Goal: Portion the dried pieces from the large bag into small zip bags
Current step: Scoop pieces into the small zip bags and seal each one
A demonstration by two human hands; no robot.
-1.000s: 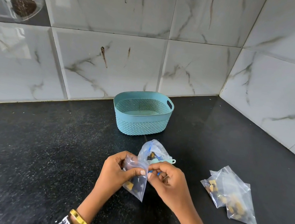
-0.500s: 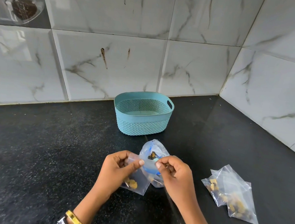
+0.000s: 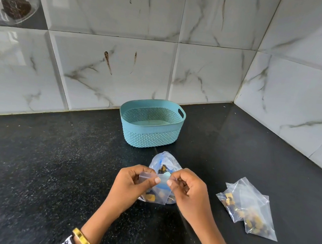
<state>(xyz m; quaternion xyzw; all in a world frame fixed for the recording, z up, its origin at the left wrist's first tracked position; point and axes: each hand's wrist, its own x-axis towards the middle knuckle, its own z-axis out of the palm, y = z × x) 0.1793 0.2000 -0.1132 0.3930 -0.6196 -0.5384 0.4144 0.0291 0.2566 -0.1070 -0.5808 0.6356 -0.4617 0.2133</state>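
Head view: the small zip bag sits low between both hands, just above the black counter, with a few yellow and dark dried pieces settled in its bottom corner. The left hand pinches the top strip of that bag between thumb and forefinger; the right hand pinches the other end of the same strip, its remaining fingers curled in. Both grips are pressed together on the plastic, and the pose reads as closing the zip seal, though whether the seal is already shut along its length cannot be told.

Directly behind the hands, touching or nearly touching them, lies the large bag, crumpled clear plastic with a blue band and some dark pieces visible inside. How much it holds is hidden by the hands, so the work remaining cannot be judged closely.

To the right, well apart from the hands, two filled small bags lie overlapped on the counter, each holding pieces. That suggests two portions done and a third being finished.

Farther back stands a teal basket, near the marble-tiled wall; it looks empty, so perhaps the finished bags are meant for it, which is only a guess
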